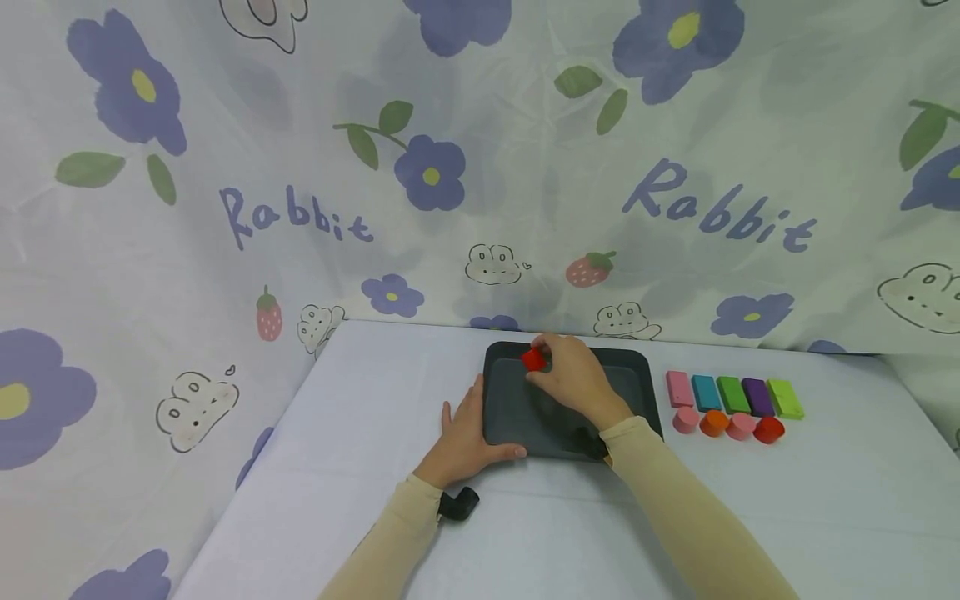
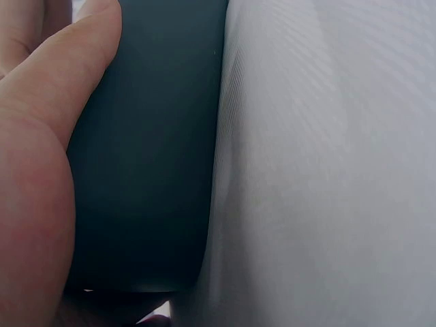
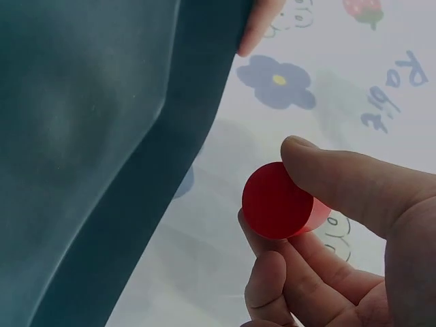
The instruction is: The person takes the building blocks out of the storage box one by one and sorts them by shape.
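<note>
A dark grey tray (image 1: 517, 427) lies on the white table. My left hand (image 1: 467, 437) rests at its front left corner, fingers spread straight along the left side and thumb along the front edge. In the left wrist view, the thumb (image 2: 82, 61) lies against the tray's wall (image 2: 153, 150). Over the far left part of the tray, my right hand (image 1: 573, 375) pinches a red cylinder block (image 1: 533, 360) between thumb and fingers. The right wrist view shows the cylinder's round flat end (image 3: 276, 201) facing the camera.
Right of the tray stands a row of flat blocks, among them a pink one (image 1: 679, 389) and a purple one (image 1: 758, 397). Before them is a row of short cylinders, including an orange one (image 1: 714, 423) and a red one (image 1: 768, 430). A patterned cloth (image 1: 525, 192) hangs behind.
</note>
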The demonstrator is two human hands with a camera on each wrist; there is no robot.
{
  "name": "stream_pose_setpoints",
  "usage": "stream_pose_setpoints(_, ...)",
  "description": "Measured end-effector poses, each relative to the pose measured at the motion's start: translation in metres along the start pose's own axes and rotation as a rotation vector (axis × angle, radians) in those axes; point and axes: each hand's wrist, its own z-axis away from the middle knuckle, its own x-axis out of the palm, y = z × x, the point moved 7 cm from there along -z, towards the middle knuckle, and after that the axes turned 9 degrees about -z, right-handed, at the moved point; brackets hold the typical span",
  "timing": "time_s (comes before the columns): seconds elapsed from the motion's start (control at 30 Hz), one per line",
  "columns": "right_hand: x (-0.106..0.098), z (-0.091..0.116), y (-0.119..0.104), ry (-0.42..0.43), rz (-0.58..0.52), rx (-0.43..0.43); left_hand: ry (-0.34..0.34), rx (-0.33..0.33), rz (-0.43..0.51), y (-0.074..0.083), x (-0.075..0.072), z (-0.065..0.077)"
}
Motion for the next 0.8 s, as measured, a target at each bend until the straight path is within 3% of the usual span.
stream_pose_setpoints(0.8, -0.02, 0.028, 0.003, 0.047, -0.025, 0.001, 0.007, 0.009, 0.0, 0.002, -0.002, 0.002)
